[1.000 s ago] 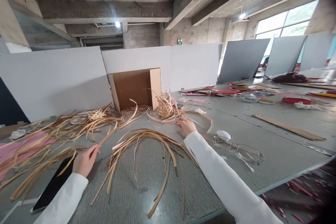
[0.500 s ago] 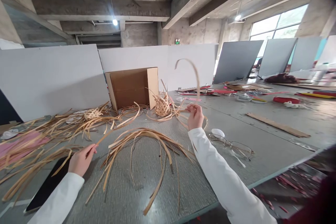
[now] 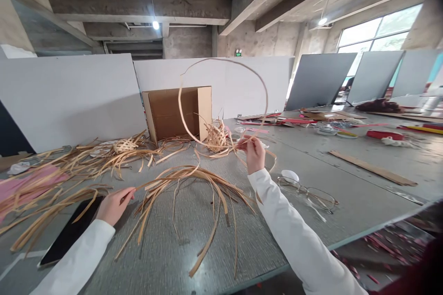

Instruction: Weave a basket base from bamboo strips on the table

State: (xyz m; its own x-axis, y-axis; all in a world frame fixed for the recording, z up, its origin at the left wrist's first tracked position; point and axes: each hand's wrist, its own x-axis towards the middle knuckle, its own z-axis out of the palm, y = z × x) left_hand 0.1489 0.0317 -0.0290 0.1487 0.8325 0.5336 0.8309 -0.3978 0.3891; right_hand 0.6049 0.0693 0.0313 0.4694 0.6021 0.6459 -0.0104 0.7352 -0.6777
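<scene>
Our right hand (image 3: 255,153) pinches a thin looped strip (image 3: 179,101) standing above the worktop's (image 3: 155,253) far middle; our left hand (image 3: 116,205), near left, pinches a strip end (image 3: 141,187). We judge the loop light, springy, splittable, best held by its flat faces.

I have a strip bundle (image 3: 194,173) on the table (image 3: 155,262) over there, a flat device (image 3: 71,235) to its left, glasses (image 3: 303,189) right; behind, a basket (image 3: 217,137) before a carton (image 3: 205,108).
</scene>
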